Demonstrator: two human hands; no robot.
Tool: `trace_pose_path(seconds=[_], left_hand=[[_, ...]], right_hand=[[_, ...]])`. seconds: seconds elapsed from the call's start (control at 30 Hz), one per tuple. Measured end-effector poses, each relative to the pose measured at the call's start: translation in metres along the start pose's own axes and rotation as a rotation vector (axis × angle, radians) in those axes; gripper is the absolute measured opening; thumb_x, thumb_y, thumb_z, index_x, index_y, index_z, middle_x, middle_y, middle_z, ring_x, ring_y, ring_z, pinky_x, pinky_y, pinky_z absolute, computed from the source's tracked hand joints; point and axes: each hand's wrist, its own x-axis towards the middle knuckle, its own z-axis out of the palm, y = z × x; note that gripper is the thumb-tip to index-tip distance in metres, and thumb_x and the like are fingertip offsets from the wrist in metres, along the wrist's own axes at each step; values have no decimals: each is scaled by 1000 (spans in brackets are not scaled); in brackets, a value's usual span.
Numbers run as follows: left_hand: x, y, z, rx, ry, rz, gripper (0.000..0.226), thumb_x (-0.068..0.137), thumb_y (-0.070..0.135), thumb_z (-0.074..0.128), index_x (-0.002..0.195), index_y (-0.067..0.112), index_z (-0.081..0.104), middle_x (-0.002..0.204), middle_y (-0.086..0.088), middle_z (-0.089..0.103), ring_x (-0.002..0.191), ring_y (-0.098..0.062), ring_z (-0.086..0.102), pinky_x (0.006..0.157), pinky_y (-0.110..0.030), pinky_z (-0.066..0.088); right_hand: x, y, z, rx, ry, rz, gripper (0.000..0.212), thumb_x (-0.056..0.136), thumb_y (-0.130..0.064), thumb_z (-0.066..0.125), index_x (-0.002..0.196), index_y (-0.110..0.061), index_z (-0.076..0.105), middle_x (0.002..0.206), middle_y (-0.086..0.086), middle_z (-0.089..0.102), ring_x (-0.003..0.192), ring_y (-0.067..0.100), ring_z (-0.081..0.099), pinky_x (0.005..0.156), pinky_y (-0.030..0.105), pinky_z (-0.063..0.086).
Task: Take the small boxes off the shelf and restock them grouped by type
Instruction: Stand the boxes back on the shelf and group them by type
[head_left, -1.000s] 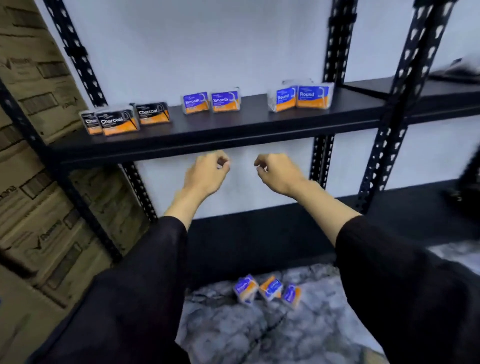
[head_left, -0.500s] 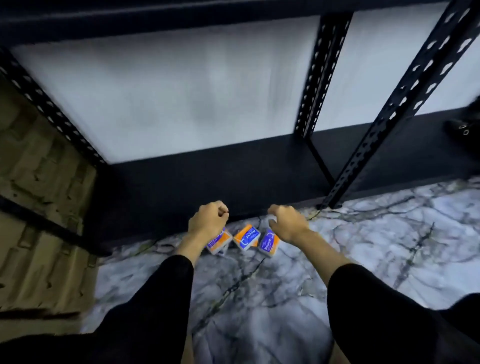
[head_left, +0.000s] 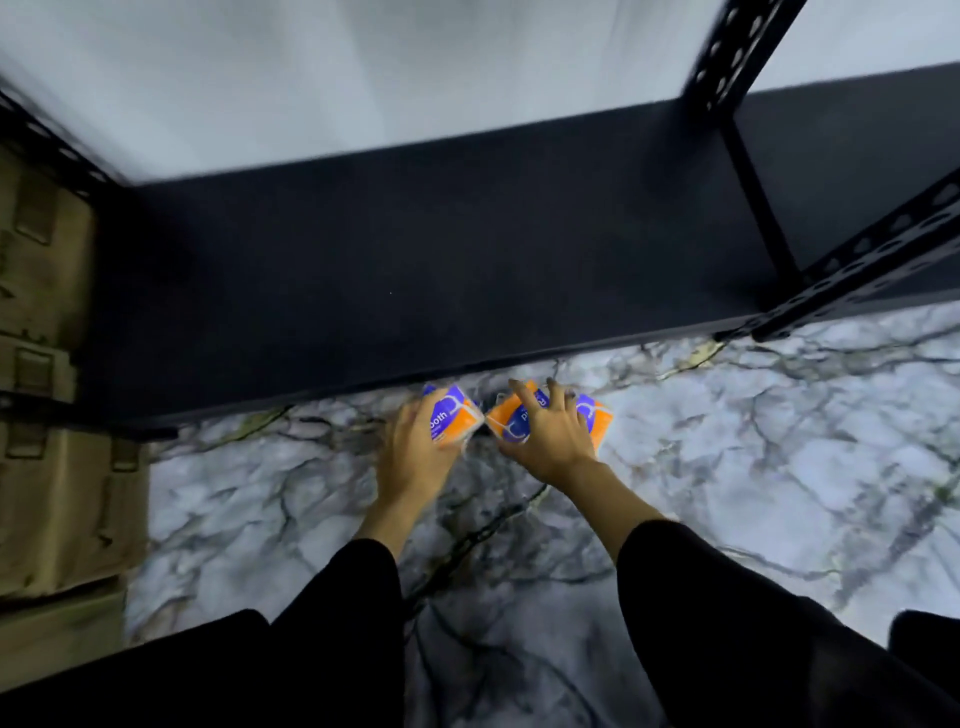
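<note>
marble floor – black bottom shelf, cardboard cartons left.

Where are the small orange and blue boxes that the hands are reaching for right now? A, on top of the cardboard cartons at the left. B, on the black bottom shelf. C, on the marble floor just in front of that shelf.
C: the left hand and right hand are on the orange and blue boxes, which lie on the marble floor just in front of the black shelf.
</note>
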Motion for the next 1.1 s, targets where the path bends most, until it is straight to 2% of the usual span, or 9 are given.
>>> trace_pose_path(seconds=[0.17, 0.27, 0.43, 0.57, 0.8, 0.87, 1.0, 1.1], left_hand=[[4, -5, 0, -7, 42, 78, 71, 71, 27, 81, 135, 23, 51, 126, -9, 55, 113, -31, 52, 94, -37, 45], [2, -1, -5, -16, 59, 103, 71, 71, 27, 80, 136, 24, 50, 126, -7, 55, 114, -30, 51, 94, -34, 41], [-10, 20, -30, -60, 105, 153, 74, 69, 27, 80, 136, 21, 48, 127, -2, 56, 112, -26, 50, 92, -34, 44], [-32, 57, -72, -47, 176, 231, 72, 71, 26, 80, 136, 23, 47, 128, 2, 53, 112, -23, 45, 87, -25, 36], [-91, 134, -179, -74, 354, 476, 74, 70, 26, 83, 136, 21, 48, 131, 3, 52, 117, -22, 46, 90, -15, 28], [-111, 157, -210, -75, 409, 543, 73, 70, 27, 82, 135, 20, 49, 131, 1, 53, 118, -23, 45, 92, -17, 29], [-159, 201, -266, -107, 510, 682, 74, 72, 26, 82, 137, 21, 47, 132, 2, 50, 120, -22, 42, 98, -30, 42], [-187, 224, -303, -120, 571, 782, 74, 72, 30, 82, 137, 25, 46, 131, 6, 48, 117, -18, 46, 96, -33, 47]], right_hand=[[6, -6, 11, -142, 24, -8, 83, 80, -47, 67, 147, -26, 23, 143, 22, 24, 128, 41, 30, 104, 46, 32], [2, -10, 4, -111, 45, -4, 83, 79, -44, 69, 146, -25, 25, 140, 21, 27, 126, 41, 31, 104, 46, 32], [-23, -14, -30, -3, 163, -2, 84, 78, -47, 68, 147, -26, 24, 136, 19, 33, 121, 37, 35, 101, 42, 33], [-59, -29, -85, 24, 264, -39, 81, 77, -50, 68, 144, -26, 29, 134, 17, 36, 119, 34, 36, 101, 38, 33], [-146, -71, -211, 65, 558, -188, 78, 73, -45, 72, 138, -25, 36, 132, 14, 39, 116, 32, 39, 100, 39, 35], [-174, -84, -245, 74, 635, -225, 77, 72, -45, 72, 138, -25, 36, 133, 15, 39, 117, 32, 39, 101, 38, 34], [-226, -108, -301, 90, 771, -320, 76, 73, -45, 72, 138, -27, 36, 137, 15, 37, 121, 32, 37, 103, 38, 34], [-259, -123, -336, 94, 853, -375, 77, 74, -45, 73, 139, -28, 36, 138, 14, 36, 124, 30, 35, 104, 37, 34]])
